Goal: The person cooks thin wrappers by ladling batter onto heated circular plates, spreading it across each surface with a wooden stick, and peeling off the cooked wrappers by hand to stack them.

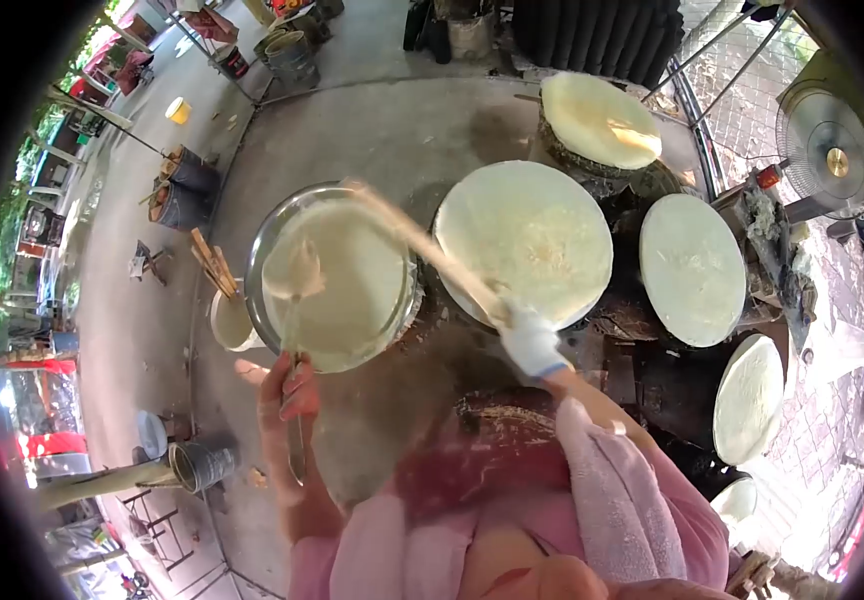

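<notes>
My left hand [292,388] is closed around the long handle of a ladle [294,330]. The ladle's bowl is over a wide metal basin [258,255] of pale, creamy batter [357,300]. My right hand [532,340], in a white glove, grips a long wooden stick [422,243]. This stick slants up and left, its blurred far end by the basin's upper rim. Just beyond the gloved hand lies a round, flat surface [527,220] covered with a pale layer, lumpy near its middle.
More pale round surfaces [692,270] curve along the right, including one at the back [600,120] and one nearer [749,400]. A fan [822,150] stands before a wire fence. Left of the basin, a white bucket [234,322] holds wooden sticks [214,262]. Dark buckets [192,170] stand farther left.
</notes>
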### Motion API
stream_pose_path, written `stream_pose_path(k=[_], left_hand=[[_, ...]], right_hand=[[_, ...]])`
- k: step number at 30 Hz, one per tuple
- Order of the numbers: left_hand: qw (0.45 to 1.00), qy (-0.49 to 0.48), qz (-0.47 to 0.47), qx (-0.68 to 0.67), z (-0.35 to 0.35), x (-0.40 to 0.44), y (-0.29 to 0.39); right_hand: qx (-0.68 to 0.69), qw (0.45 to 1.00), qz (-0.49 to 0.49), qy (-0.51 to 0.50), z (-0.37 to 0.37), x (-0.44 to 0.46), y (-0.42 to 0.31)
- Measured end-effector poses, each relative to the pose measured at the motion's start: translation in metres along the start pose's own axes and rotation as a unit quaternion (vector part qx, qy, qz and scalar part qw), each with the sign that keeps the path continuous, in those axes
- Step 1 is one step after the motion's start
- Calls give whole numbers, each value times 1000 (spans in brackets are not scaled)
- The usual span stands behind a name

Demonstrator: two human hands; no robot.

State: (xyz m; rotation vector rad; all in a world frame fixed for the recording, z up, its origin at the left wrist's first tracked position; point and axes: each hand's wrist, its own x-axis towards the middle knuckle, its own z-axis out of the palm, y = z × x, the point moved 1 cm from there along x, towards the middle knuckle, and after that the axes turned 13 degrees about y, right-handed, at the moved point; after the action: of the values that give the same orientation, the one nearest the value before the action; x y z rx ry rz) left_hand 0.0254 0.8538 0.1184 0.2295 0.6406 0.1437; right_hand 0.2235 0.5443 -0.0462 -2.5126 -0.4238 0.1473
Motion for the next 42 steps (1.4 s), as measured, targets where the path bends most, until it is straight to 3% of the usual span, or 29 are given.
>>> stream_pose_path(k=[1,4,8,9,10,12,13,15,16,17,18,19,22,24,26,27,29,32,34,38,42], left_hand=[[995,91,15,-26,-18,0,15],[981,183,72,-3,-25,-13,34],[986,137,90,41,-48,-12,52],[984,145,93,46,-47,-11,53],[982,153,97,53,-47,-10,54],[976,162,125,80,-45,-8,47],[972,165,139,95,-43,-6,45],[979,165,87,85,-33,4,42],[981,165,62,80,-28,8,38],[987,134,40,77,-28,14,34],[992,102,19,75,-31,23,30],[995,72,-1,73,-30,30,24],[985,162,52,20,13,34,-21],[957,252,125,74,63,32,-60],[955,253,137,71,83,45,-85],[970,210,111,42,79,56,-92],[995,94,28,15,82,69,-110],[983,170,44,-51,130,76,-152],[989,131,50,-46,149,86,-176],[998,43,25,26,163,109,-203],[999,33,-9,7,180,124,-223]], right_hand=[[-63,997,-29,27,20,16,-23],[-167,983,-57,54,74,45,-43],[-239,971,-5,18,59,71,-49],[-244,967,-3,73,27,75,-64],[-214,974,23,65,-4,86,-68],[-91,988,2,126,-65,112,-66],[-77,969,-97,215,-92,129,-58],[-183,966,-63,172,-167,162,-85],[-134,963,-112,205,-180,192,-63],[-205,954,-106,189,-199,223,-51],[-193,954,-137,186,-220,248,-47],[-195,953,-121,196,-251,247,-77],[-183,940,-193,213,-313,299,-74],[-117,944,-164,262,-353,324,-60],[-13,958,-83,276,-387,355,-24],[16,944,-63,322,-395,371,4],[115,918,7,380,-395,392,65],[343,845,65,405,-353,412,151],[375,822,114,412,-304,442,227],[552,683,222,422,-205,454,308],[534,686,301,391,-149,441,360]])
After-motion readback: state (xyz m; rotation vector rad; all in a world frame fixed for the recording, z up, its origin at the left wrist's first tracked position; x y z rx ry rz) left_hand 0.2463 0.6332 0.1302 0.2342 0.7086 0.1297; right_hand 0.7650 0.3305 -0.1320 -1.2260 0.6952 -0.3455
